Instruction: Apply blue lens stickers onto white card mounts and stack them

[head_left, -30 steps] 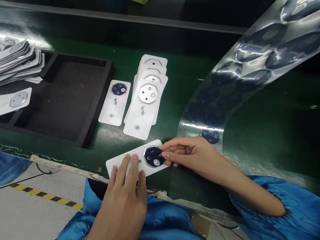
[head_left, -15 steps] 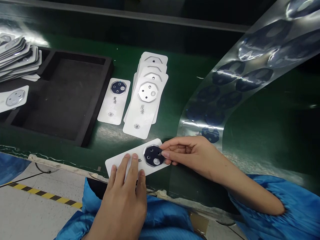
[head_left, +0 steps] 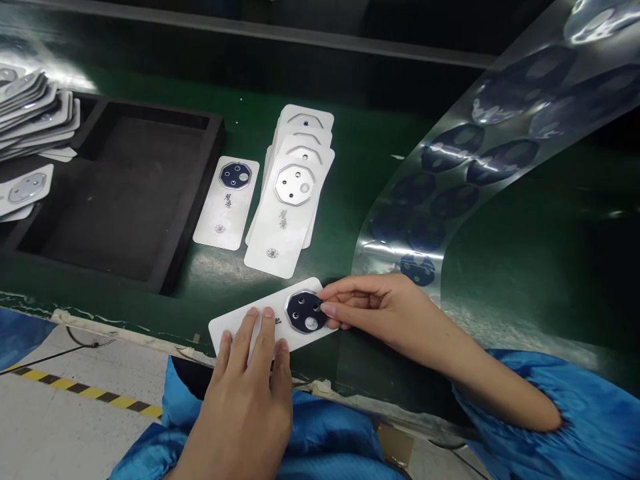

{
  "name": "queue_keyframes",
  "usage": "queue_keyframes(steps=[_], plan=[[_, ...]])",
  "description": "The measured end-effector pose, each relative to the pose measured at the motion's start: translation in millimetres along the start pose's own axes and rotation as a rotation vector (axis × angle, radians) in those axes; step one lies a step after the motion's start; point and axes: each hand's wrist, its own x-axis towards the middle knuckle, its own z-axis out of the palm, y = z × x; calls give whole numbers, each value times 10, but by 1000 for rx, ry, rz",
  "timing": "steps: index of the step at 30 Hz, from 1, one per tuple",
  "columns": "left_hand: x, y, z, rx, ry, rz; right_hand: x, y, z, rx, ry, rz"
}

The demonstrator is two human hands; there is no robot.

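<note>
A white card [head_left: 227, 321] lies tilted near the front edge of the green table [head_left: 335, 250]. On its right end is a dark blue octagonal piece [head_left: 304, 311] with small holes and a silver rim. My left hand [head_left: 255, 380] rests on the card's left part with its fingers spread. The thumb and forefinger of my right hand [head_left: 370, 300] pinch together at the right edge of the dark blue piece. Behind lie a single card with a blue octagon [head_left: 227, 207] and a fanned stack of white cards [head_left: 280, 220].
At the left is a black tray [head_left: 115, 200] with raised walls, and a large pile of cards [head_left: 37, 120] on its far left. A clear strip with dark blue stickers [head_left: 450, 153] runs from the upper right down beside my right hand.
The whole view has shifted very slightly. Both hands and the card stay in the same arrangement.
</note>
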Motion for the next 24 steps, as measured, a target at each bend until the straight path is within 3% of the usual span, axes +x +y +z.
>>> queue_keyframes(steps=[24], plan=[[15, -10, 16, 0, 26, 6, -24, 10, -5, -22, 8, -27]])
